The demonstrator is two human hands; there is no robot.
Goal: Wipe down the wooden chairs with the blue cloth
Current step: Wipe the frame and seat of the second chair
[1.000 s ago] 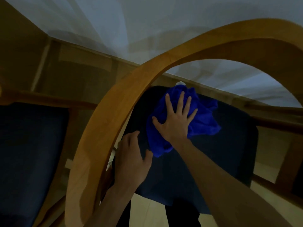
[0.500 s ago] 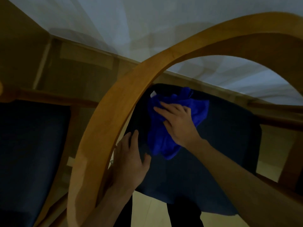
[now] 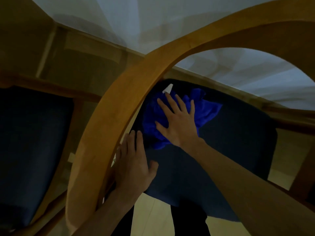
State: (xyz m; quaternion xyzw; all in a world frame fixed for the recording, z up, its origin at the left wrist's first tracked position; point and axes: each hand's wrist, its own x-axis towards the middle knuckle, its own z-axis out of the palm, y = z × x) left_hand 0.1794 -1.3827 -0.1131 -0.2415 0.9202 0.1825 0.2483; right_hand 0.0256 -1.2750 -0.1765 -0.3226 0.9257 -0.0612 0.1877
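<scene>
A crumpled blue cloth [image 3: 207,110] with a small white tag lies on the dark blue seat cushion [image 3: 230,150] of a wooden chair. My right hand [image 3: 177,123] presses flat on the cloth with its fingers spread. My left hand [image 3: 134,162] rests flat on the near left part of the seat, beside the chair's curved wooden back rail [image 3: 109,120], which arches over the seat from lower left to upper right. I look down through that arch.
A second chair with a dark blue seat [image 3: 29,147] stands at the left. A table with a white top [image 3: 136,19] runs along the far side above both seats. Pale floor [image 3: 153,218] shows below, with dark trouser legs at the bottom edge.
My right hand has slid the cloth across the seat to the left and now lies flat with fingers spread again. My left hand has stayed near the rail.
</scene>
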